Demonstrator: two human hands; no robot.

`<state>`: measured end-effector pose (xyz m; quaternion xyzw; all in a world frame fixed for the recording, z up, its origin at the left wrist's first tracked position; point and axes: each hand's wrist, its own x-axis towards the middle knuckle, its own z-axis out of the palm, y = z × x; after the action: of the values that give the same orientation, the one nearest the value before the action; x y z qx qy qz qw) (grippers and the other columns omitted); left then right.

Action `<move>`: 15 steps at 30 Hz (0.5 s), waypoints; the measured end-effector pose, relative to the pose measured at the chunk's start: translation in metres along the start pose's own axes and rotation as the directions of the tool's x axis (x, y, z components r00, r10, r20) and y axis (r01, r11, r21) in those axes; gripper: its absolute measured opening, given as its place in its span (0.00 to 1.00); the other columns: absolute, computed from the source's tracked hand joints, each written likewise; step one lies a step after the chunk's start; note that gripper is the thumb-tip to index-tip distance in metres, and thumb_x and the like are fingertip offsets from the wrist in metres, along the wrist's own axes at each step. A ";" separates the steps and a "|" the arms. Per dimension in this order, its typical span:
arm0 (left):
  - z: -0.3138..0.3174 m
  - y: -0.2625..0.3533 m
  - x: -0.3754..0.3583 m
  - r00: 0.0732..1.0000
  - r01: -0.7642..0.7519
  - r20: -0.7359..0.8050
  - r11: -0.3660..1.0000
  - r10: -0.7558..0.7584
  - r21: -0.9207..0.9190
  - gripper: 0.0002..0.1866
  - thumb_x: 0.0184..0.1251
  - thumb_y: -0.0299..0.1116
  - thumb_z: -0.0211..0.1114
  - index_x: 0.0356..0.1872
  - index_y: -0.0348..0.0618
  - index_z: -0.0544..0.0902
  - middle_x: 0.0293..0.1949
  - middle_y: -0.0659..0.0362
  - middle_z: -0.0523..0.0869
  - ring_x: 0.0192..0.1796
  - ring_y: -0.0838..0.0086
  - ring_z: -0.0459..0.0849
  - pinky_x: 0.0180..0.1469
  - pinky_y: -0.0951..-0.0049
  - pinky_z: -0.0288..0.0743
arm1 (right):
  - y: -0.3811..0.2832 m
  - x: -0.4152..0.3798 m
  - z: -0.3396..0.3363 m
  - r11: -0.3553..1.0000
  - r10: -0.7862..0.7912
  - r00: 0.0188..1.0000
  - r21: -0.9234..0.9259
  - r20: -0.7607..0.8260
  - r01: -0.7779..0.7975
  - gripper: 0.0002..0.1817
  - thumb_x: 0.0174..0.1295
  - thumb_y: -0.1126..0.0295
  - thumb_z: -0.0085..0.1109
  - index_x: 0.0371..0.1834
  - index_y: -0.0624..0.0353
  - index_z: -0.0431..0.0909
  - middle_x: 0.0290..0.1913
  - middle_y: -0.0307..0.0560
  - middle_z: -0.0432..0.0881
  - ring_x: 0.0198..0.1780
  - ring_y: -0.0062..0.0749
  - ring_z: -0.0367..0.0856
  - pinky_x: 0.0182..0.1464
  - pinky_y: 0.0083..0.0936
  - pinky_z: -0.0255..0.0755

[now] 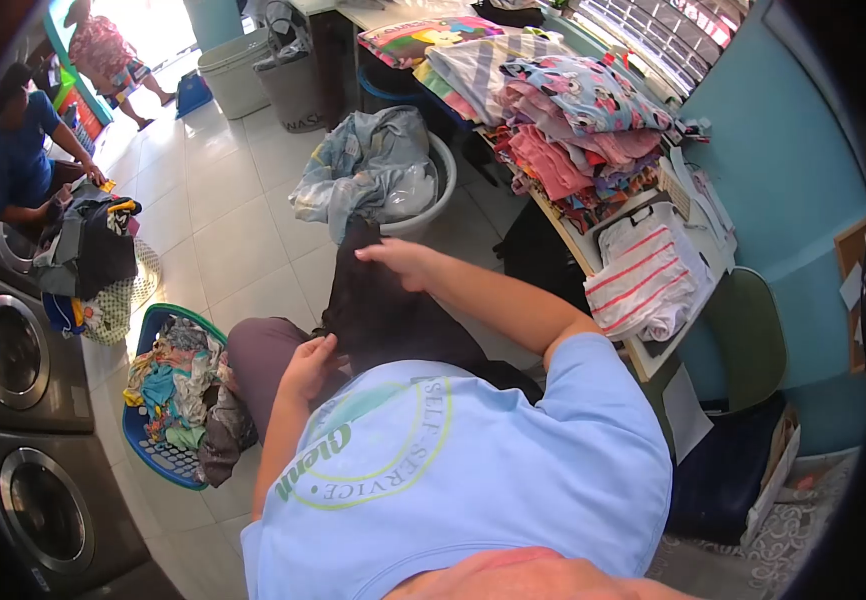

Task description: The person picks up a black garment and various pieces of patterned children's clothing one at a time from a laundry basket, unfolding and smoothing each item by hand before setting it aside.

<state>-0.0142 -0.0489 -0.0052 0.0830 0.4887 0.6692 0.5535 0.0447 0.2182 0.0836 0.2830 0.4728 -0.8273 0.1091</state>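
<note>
The dark garment (378,310) lies over the lap, long axis running away from the body. The right hand (400,262) pinches its far end; the left hand (308,368) clenches the near edge, closer to the chest.

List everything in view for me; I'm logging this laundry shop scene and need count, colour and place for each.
dark garment: one, black, on the lap, held by both hands
blue basket: one, full of mixed clothes, floor at left
white tub: one, holding grey-blue laundry, floor ahead
folded clothes stack: one pile, pink and patterned, on the table at right
striped cloth: one, white with red stripes, table edge
washing machines: two, grey, far left
bins: two, white and grey, at the back
other people: two, at upper left
left hand: grip on the garment's near edge
right hand: grip on its far end
</note>
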 end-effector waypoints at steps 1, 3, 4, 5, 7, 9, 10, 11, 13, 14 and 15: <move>-0.016 -0.008 0.009 0.999 -0.021 0.026 0.997 0.023 -0.071 0.15 0.71 0.39 0.57 0.47 0.36 0.78 0.42 0.54 0.84 0.46 0.66 0.83 0.50 0.62 0.77 | -0.023 -0.030 0.026 0.996 -0.074 0.993 -0.056 -0.095 0.068 0.21 0.58 0.64 0.63 0.53 0.59 0.72 0.50 0.54 0.79 0.51 0.45 0.79 0.51 0.45 0.76; -0.012 0.001 0.006 0.999 -0.042 0.015 0.984 0.045 -0.171 0.16 0.72 0.40 0.56 0.48 0.36 0.76 0.44 0.53 0.83 0.46 0.65 0.82 0.50 0.62 0.77 | -0.053 -0.037 0.042 0.964 -0.249 0.926 -0.166 -0.285 0.209 0.19 0.58 0.65 0.63 0.51 0.58 0.72 0.47 0.52 0.80 0.50 0.43 0.80 0.50 0.44 0.77; -0.011 0.005 0.005 0.998 -0.055 0.007 0.974 0.058 -0.221 0.17 0.72 0.40 0.56 0.49 0.36 0.76 0.45 0.52 0.83 0.47 0.64 0.82 0.50 0.62 0.77 | -0.064 -0.014 0.029 0.934 -0.346 0.860 -0.221 -0.375 0.279 0.18 0.58 0.65 0.63 0.50 0.58 0.72 0.46 0.51 0.81 0.49 0.42 0.81 0.50 0.44 0.77; -0.013 0.006 0.005 0.997 -0.068 0.010 0.970 0.073 -0.231 0.17 0.73 0.41 0.55 0.50 0.37 0.75 0.46 0.52 0.81 0.47 0.65 0.82 0.50 0.64 0.77 | -0.094 -0.041 0.034 0.922 -0.385 0.909 -0.120 -0.159 0.369 0.19 0.58 0.66 0.63 0.52 0.57 0.72 0.46 0.51 0.81 0.47 0.40 0.82 0.49 0.43 0.78; -0.013 0.006 0.005 0.999 -0.053 -0.018 0.973 0.051 -0.223 0.17 0.72 0.41 0.55 0.51 0.37 0.75 0.46 0.53 0.82 0.47 0.66 0.82 0.49 0.64 0.78 | -0.151 -0.113 0.049 0.837 -0.547 0.837 0.031 0.019 0.546 0.20 0.59 0.66 0.62 0.53 0.58 0.73 0.46 0.50 0.82 0.44 0.39 0.84 0.49 0.41 0.79; -0.013 0.006 0.005 0.999 -0.042 -0.036 0.979 0.036 -0.201 0.16 0.72 0.40 0.55 0.51 0.38 0.75 0.45 0.54 0.82 0.46 0.67 0.82 0.48 0.65 0.78 | -0.193 -0.154 0.038 0.700 -0.713 0.701 0.030 -0.001 0.713 0.18 0.60 0.65 0.62 0.51 0.61 0.76 0.45 0.51 0.83 0.44 0.37 0.85 0.50 0.38 0.80; -0.011 0.006 0.005 0.999 -0.038 -0.038 0.983 0.032 -0.182 0.16 0.72 0.40 0.56 0.51 0.38 0.75 0.44 0.54 0.82 0.46 0.68 0.82 0.48 0.65 0.78 | -0.214 -0.172 0.021 0.641 -0.767 0.641 0.005 0.029 0.767 0.17 0.60 0.64 0.62 0.48 0.63 0.78 0.44 0.51 0.84 0.46 0.37 0.84 0.51 0.36 0.79; -0.009 0.006 0.004 0.999 -0.035 -0.041 0.986 0.028 -0.162 0.16 0.72 0.40 0.56 0.51 0.38 0.75 0.44 0.55 0.82 0.45 0.68 0.82 0.48 0.65 0.78 | -0.227 -0.190 0.012 0.595 -0.804 0.595 0.031 0.001 0.803 0.21 0.59 0.61 0.64 0.52 0.59 0.76 0.48 0.51 0.82 0.48 0.38 0.83 0.52 0.34 0.78; -0.004 0.008 0.003 0.999 -0.032 -0.028 0.986 0.028 -0.165 0.15 0.73 0.39 0.55 0.50 0.38 0.75 0.43 0.56 0.81 0.43 0.71 0.82 0.46 0.68 0.78 | -0.259 -0.216 -0.046 0.496 -0.866 0.498 0.055 -0.039 0.867 0.20 0.60 0.61 0.63 0.52 0.60 0.76 0.49 0.52 0.82 0.48 0.40 0.83 0.53 0.34 0.78; -0.003 0.009 0.003 0.999 -0.032 -0.022 0.986 0.029 -0.166 0.14 0.73 0.38 0.55 0.50 0.38 0.76 0.42 0.57 0.81 0.43 0.72 0.82 0.45 0.69 0.79 | -0.273 -0.224 -0.084 0.445 -0.893 0.448 0.056 -0.047 0.894 0.17 0.61 0.64 0.60 0.48 0.65 0.78 0.45 0.53 0.84 0.46 0.40 0.84 0.52 0.36 0.79; -0.004 0.008 0.004 0.999 -0.031 -0.027 0.986 0.027 -0.161 0.14 0.73 0.38 0.55 0.50 0.38 0.76 0.42 0.57 0.81 0.43 0.72 0.82 0.45 0.69 0.79 | -0.267 -0.234 -0.096 0.387 -0.897 0.377 0.002 -0.232 0.922 0.17 0.62 0.65 0.58 0.49 0.65 0.78 0.46 0.54 0.83 0.46 0.41 0.84 0.52 0.37 0.79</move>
<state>-0.0239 -0.0473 -0.0026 0.0371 0.4384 0.7155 0.5426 0.1505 0.4205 0.3720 0.0614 0.5028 -0.7480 -0.4289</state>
